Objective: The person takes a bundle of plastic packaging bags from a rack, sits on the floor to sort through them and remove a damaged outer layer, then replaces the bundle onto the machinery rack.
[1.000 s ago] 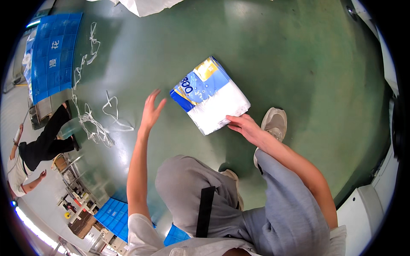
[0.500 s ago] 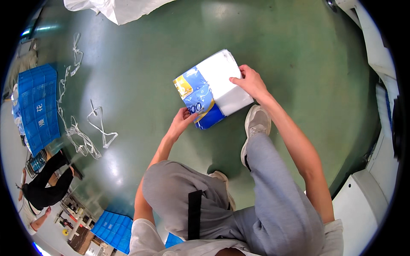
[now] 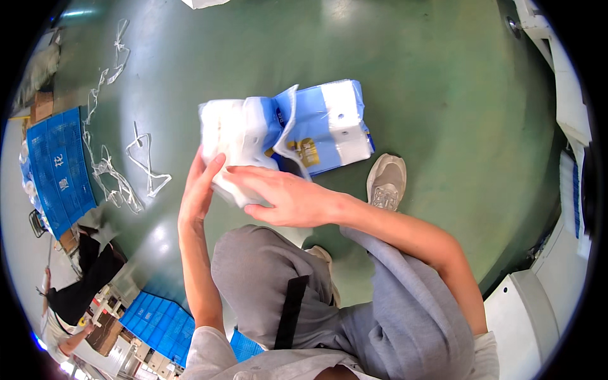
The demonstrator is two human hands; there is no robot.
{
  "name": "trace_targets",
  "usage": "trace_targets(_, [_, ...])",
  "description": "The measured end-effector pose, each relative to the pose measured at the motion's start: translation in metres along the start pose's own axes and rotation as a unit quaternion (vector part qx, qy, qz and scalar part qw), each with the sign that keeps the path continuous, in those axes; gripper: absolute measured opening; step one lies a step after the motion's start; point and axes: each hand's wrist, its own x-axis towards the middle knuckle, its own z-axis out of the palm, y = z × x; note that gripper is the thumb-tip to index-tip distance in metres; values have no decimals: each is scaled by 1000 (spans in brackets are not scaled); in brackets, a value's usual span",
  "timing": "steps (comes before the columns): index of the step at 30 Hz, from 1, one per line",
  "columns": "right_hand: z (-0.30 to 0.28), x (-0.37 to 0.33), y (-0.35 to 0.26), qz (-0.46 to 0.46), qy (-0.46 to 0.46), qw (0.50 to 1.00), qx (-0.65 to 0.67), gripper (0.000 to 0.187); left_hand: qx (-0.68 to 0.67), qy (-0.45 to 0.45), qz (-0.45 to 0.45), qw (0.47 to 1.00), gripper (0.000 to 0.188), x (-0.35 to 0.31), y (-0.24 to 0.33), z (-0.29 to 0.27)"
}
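A stack of flat printed plastic packaging bags [image 3: 345,130], blue, white and yellow, lies on the floor in front of me. Its left part is lifted and curled over, with a blurred white face [image 3: 234,123] turned up. My left hand [image 3: 198,193] is closed round the lower left edge of that lifted part, thumb on top. From the right, my right hand [image 3: 288,195] reaches across and grips the same lifted bags at their near edge. Its fingertips are partly hidden and close to my left thumb.
Tangled white strapping [image 3: 117,183] lies on the green floor [image 3: 443,114] at the left. Blue plastic crates [image 3: 60,171] stand beyond it, near a person in black trousers [image 3: 82,285]. White equipment [image 3: 522,310] borders the right side. My shoe [image 3: 386,180] is beside the stack.
Both hands have moved left. The right hand has crossed from the stack's right end to its left part. Lying flat before, the bags are now partly lifted and curled.
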Motion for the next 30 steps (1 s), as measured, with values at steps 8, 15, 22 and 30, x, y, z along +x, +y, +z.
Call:
trace_targets(8, [-105, -54, 103, 185, 372, 893, -170, 29, 217, 84, -14, 972, 54, 42, -89, -105])
trace_targets(15, [-100, -80, 129, 236, 357, 865, -261, 27, 204, 55, -30, 977, 49, 80, -117, -96])
trace_targets(22, [-90, -62, 136, 281, 351, 844, -291, 36, -228, 20, -137, 964, 63, 87, -152, -129])
trace_targets(30, [-105, -56, 136, 292, 326, 898, -38, 43, -30, 44, 5, 999, 75, 65, -96, -77])
